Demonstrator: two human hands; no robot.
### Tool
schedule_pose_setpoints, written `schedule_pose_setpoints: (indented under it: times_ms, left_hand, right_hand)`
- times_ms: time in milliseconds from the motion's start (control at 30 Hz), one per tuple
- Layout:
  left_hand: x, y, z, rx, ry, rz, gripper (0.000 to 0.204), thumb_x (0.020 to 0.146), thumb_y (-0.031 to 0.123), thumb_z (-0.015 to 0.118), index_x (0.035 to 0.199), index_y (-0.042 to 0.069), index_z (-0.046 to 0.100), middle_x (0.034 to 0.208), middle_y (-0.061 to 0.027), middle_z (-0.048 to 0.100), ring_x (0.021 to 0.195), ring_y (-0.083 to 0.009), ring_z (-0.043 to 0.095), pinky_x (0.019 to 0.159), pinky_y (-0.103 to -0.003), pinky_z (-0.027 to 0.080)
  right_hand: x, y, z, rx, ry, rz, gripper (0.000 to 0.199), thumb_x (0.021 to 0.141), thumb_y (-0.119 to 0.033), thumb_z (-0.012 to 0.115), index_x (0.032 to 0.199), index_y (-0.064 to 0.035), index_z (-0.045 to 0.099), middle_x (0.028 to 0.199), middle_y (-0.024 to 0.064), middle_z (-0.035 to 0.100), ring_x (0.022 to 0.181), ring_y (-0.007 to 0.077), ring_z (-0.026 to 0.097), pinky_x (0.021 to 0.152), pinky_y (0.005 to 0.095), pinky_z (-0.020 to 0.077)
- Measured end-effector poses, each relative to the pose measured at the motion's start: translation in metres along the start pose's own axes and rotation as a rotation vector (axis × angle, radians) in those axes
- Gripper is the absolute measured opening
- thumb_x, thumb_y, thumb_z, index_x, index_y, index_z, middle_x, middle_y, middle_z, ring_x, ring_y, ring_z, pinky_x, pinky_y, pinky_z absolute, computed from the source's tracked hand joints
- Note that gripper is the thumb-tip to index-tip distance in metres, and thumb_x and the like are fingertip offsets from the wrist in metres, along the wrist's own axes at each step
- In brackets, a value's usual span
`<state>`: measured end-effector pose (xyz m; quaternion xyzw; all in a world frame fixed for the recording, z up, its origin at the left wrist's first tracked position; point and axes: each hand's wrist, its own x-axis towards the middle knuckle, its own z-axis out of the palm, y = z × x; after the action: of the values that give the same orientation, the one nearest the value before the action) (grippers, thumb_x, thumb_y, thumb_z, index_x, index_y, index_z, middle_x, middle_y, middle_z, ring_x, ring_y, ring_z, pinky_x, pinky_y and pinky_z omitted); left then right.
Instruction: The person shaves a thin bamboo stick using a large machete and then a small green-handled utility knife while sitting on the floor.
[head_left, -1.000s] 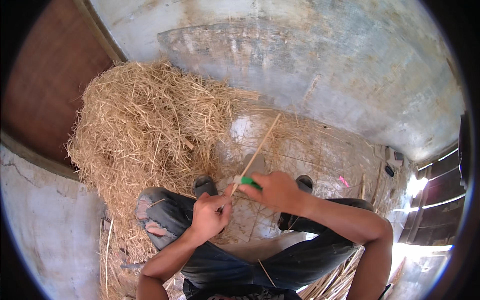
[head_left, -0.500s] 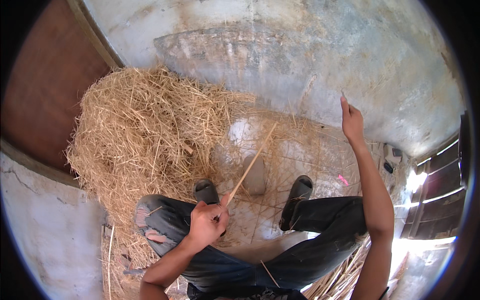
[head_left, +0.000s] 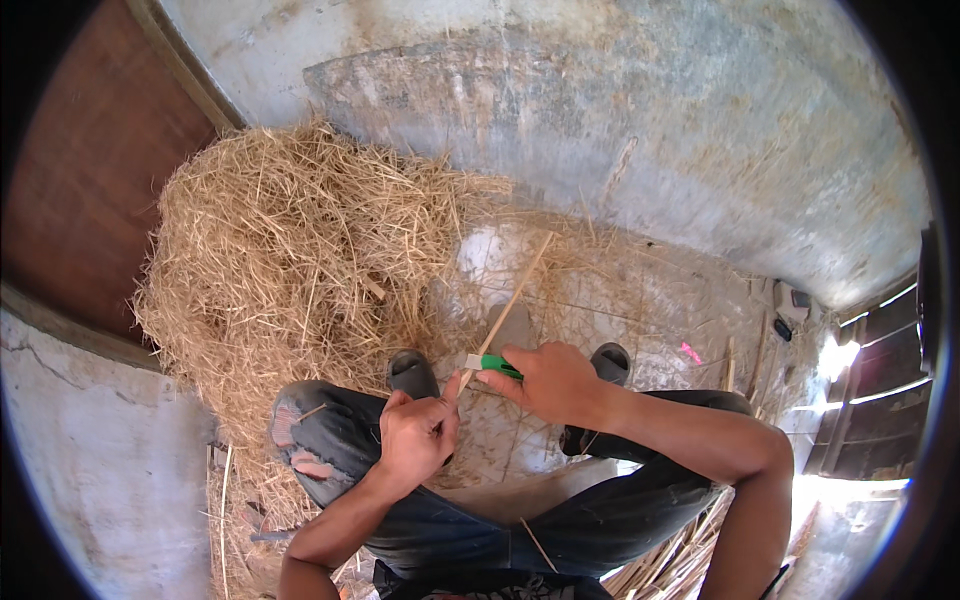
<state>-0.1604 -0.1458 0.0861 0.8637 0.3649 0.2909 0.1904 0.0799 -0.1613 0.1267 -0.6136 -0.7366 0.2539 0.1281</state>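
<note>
A: What's the stick [head_left: 507, 305] looking like?

B: Thin, straight, pale tan, like a split cane strip. It's running diagonally from the left hand [head_left: 415, 436] up and away toward the wall [head_left: 620, 130]. Its far tip is sitting over the floor [head_left: 640, 300], above a pale patch.

A: Hands?

B: Left hand is pinching the near end of the stick, fingers curled tight around it. Right hand [head_left: 553, 381] is gripping a green-handled knife [head_left: 492, 364], with the pale blade end showing at the stick just above the left hand. Can't tell if the blade is biting in.

A: Where's this happening?

B: Over the person's knees. They're sitting low in torn dark jeans [head_left: 330, 440], with dark shoes [head_left: 412, 372] planted on the floor either side of the stick.

A: Materials around?

B: A big loose straw pile [head_left: 290, 260] is lying to the left, dry, golden and tangled, piling up against the wall and a brown wooden panel [head_left: 90, 170]. The wall is rough plaster, grey and stained. The floor is dusty concrete with stray straw scattered over it. More cane strips [head_left: 680, 560] are lying bundled by the right leg.

A: Any containers?

B: Nothing I can make out; small objects at far right are too small to tell.
</note>
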Motion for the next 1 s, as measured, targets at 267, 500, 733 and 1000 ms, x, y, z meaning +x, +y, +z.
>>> schedule_pose_setpoints:
  times_ms: [267, 500, 733, 1000]
  left_hand:
    - [-0.013, -0.002, -0.004, 0.059, -0.042, 0.037, 0.044, 0.074, 0.002, 0.073, 0.118, 0.006, 0.075, 0.053, 0.0006, 0.049, 0.045, -0.0163, 0.046, 0.056, -0.031, 0.035]
    - [-0.017, -0.007, 0.004, -0.669, -0.082, -0.352, 0.035, 0.088, 0.004, 0.074, 0.122, -0.002, 0.07, 0.055, -0.0028, 0.049, 0.052, -0.0059, 0.039, 0.05, -0.026, 0.032]
    - [-0.011, 0.001, -0.001, -0.934, -0.184, -0.443, 0.036, 0.096, 0.001, 0.066, 0.132, 0.001, 0.064, 0.063, 0.0051, 0.052, 0.056, -0.0011, 0.04, 0.05, -0.022, 0.035]
    - [-0.007, -0.003, -0.004, -0.996, -0.215, -0.506, 0.038, 0.099, 0.002, 0.061, 0.137, 0.004, 0.061, 0.065, 0.0055, 0.052, 0.053, -0.0014, 0.04, 0.048, -0.022, 0.035]
  right_hand:
    - [0.03, 0.165, -0.082, 0.126, 0.655, 0.526, 0.058, 0.102, -0.051, 0.051, 0.09, 0.003, 0.069, 0.073, 0.0223, 0.065, 0.067, 0.0371, 0.06, 0.067, 0.045, 0.049]
    - [0.03, 0.096, -0.034, 0.59, 0.576, 0.262, 0.044, 0.099, -0.043, 0.064, 0.096, -0.0001, 0.072, 0.063, -0.0015, 0.051, 0.061, 0.0105, 0.043, 0.057, 0.0333, 0.0393]
    - [0.031, 0.029, -0.006, 0.746, 0.488, 0.164, 0.044, 0.096, -0.039, 0.071, 0.073, -0.0017, 0.062, 0.057, -0.0038, 0.046, 0.056, 0.0072, 0.04, 0.051, 0.0313, 0.0344]
    - [0.009, -0.002, 0.028, 0.588, 0.274, -0.106, 0.045, 0.093, -0.044, 0.071, 0.079, -0.0019, 0.065, 0.056, 0.0144, 0.054, 0.051, 0.0288, 0.055, 0.05, 0.0413, 0.0419]
